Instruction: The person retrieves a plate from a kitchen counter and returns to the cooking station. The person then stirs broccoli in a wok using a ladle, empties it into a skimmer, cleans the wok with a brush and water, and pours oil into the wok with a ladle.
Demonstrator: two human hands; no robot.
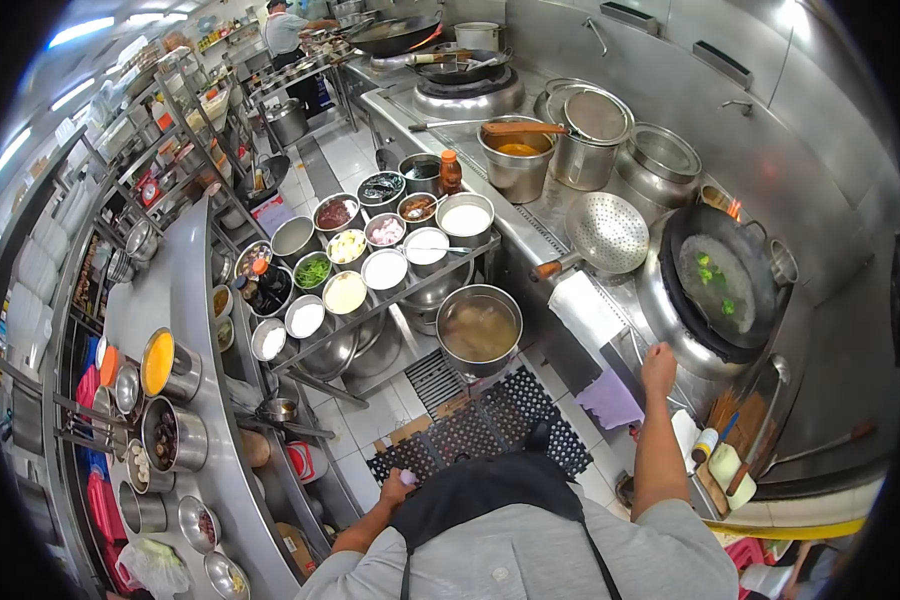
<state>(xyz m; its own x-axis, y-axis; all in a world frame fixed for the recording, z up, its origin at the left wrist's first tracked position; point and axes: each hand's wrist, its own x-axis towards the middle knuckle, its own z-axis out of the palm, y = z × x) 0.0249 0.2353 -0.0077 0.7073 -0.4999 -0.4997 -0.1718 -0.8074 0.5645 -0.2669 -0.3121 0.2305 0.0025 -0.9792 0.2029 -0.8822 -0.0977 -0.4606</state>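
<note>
My left hand (397,490) is low beside my apron, fingers closed around a small pale lilac thing (408,478) whose kind I cannot make out. At the front edge of the stove counter, my right hand (658,370) is closed in a fist; what it grips, if anything, is hidden. Just beyond it sits a large wok (727,282) on the burner, with bubbling liquid and several bright green vegetable pieces (708,270). A lilac cloth (608,398) hangs over the counter edge left of my right hand. A perforated strainer (607,233) lies farther up the counter.
Steel pots of ingredients and seasonings crowd a rack (370,310) at front left. A pot of cloudy liquid (479,330) stands beside it. Ladles (778,375) and bottles (705,442) lie right of my arm. A long steel counter (170,270) runs left. Another person (285,40) works far back.
</note>
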